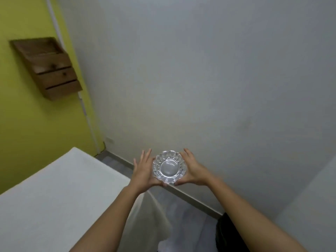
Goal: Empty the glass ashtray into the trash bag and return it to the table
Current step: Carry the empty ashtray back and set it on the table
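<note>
Hands hold a glass ashtray point(170, 169) in the air, in front of the grey wall point(200, 70) and beyond the far right corner of the table point(54, 197). The ashtray is round, of clear cut glass with a scalloped rim, and its bowl faces the camera; the bowl looks empty. The left hand point(143, 171) presses against its left side and the right hand point(194, 170) against its right side, so the ashtray sits between the two palms. The fingers point(145, 155) of the left hand are stretched and slightly spread, pointing away from the person, and the thumbs of both hands reach under the near edge of the glass. The ashtray does not touch the table. Below the forearms a translucent white trash bag point(174, 215) hangs beside the right edge of the table. A wooden wall rack point(49, 68) is fixed on the yellow-green wall point(27, 124) at the left.
</note>
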Demonstrator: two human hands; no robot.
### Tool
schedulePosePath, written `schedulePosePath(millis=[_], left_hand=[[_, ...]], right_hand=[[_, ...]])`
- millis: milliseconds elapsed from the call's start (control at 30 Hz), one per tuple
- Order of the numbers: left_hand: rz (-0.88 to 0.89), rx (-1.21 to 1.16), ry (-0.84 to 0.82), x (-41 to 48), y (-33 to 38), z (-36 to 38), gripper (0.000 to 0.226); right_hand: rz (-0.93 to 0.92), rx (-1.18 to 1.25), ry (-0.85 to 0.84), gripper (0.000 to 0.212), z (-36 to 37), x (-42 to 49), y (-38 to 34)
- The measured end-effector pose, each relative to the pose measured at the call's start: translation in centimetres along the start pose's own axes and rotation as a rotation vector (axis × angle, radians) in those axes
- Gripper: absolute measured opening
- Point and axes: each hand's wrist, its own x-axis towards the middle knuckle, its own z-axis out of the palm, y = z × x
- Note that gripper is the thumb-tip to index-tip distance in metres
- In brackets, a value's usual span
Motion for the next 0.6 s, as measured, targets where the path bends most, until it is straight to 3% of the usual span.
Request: schedulePosePath(millis=[300, 600], left_hand=[[-0.449, 0.100, 0.206, -17.3, -9.0, -9.8, 0.113], [-0.741, 0.191, 0.286, -31.1, -15.7, -17.0, 0.118]], right_hand=[[-0.389, 0.016, -0.309, 0.122, 10.8, 2.8, -15.8], [-0.598, 0.040, -0.481, 0.123, 21.3, 2.0, -29.9]])
